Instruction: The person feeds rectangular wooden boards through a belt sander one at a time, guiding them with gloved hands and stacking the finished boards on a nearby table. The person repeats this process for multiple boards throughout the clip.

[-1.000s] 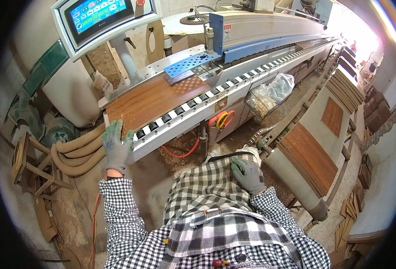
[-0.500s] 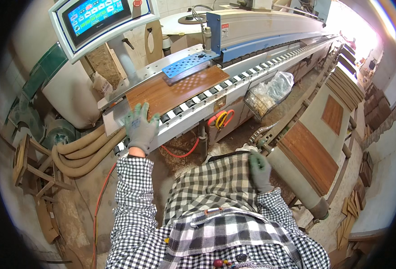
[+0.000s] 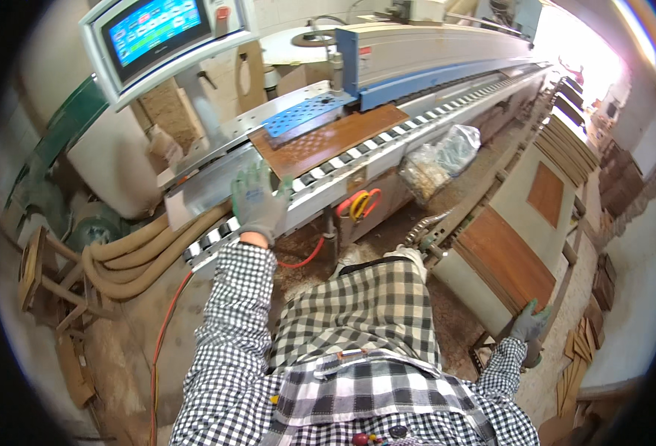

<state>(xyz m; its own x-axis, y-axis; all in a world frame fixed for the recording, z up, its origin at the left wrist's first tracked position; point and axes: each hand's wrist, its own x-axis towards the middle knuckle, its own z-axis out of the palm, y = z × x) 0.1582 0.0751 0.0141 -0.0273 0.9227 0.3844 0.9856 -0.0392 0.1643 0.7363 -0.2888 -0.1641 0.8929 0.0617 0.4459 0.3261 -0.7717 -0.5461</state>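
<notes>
My left hand (image 3: 257,199), in a grey-green glove, is spread open at the trailing end of a wood-grain board (image 3: 320,137). That board lies on the machine's strip of rollers (image 3: 361,149), partly under a blue perforated plate (image 3: 302,113). At the lower right my right hand (image 3: 528,323), gloved alike, has its fingers curled on the near corner of stacked wood-grain boards (image 3: 502,253) lying on a sloping pale support (image 3: 465,282). Scissors with red and yellow handles (image 3: 359,204) hang on the machine's side.
A touchscreen panel (image 3: 157,41) stands upper left, above beige hoses (image 3: 131,281) and a wooden stool (image 3: 45,271). A wire basket with clear bags (image 3: 435,163) hangs on the machine. More panels (image 3: 566,145) line the right side. A red hose (image 3: 166,327) runs along the floor.
The board has slid right and away along the rollers, with my left hand following it. My right hand has left my apron and reached right to the stacked boards.
</notes>
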